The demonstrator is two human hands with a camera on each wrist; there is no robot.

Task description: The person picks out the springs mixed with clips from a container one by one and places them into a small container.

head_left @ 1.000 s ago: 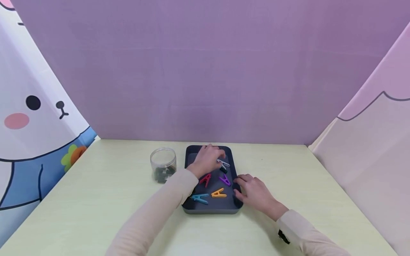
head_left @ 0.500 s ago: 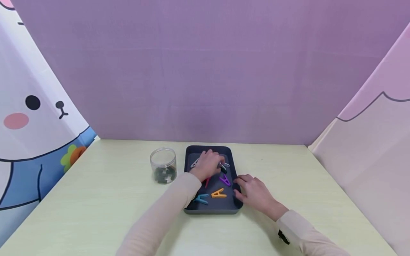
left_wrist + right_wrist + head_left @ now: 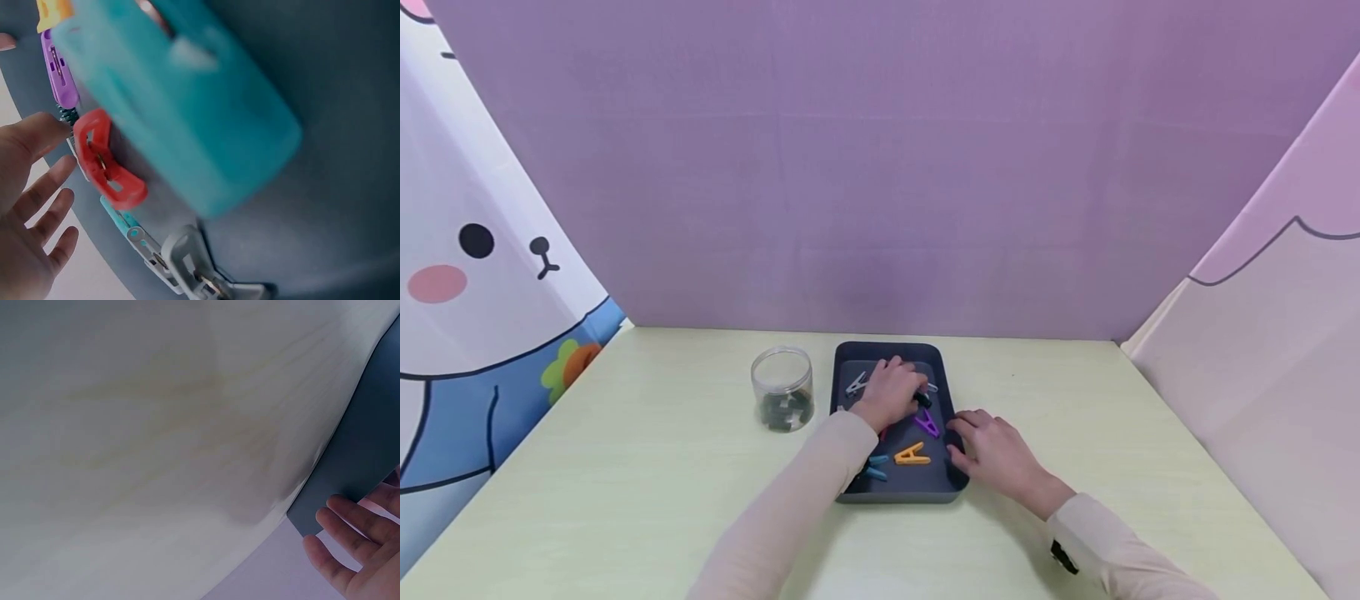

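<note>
My left hand (image 3: 891,393) is inside the dark grey tray (image 3: 898,497), reaching over clothespins. In the left wrist view, its thumb and index finger stand a little apart beside a small dark ridged thing (image 3: 67,115), whose kind is unclear; any contact is hard to judge. A red clothespin (image 3: 103,162) lies near those fingertips, and a teal clothespin (image 3: 175,106) looms close to the camera. Purple (image 3: 927,424) and orange (image 3: 912,454) clothespins lie nearer the tray's right side. My right hand (image 3: 996,450), fingers loosely bent, rests against the tray's right wall.
Left of the tray stands a clear round jar (image 3: 782,390) with dark pieces at its bottom. Grey clothespins (image 3: 855,384) lie in the tray's far left part. The pale table (image 3: 647,467) ends at a purple backdrop (image 3: 880,208) behind.
My left hand has shifted slightly right and toward me within the tray, uncovering a grey clothespin and covering most of the red one. My right hand stays at the tray's side.
</note>
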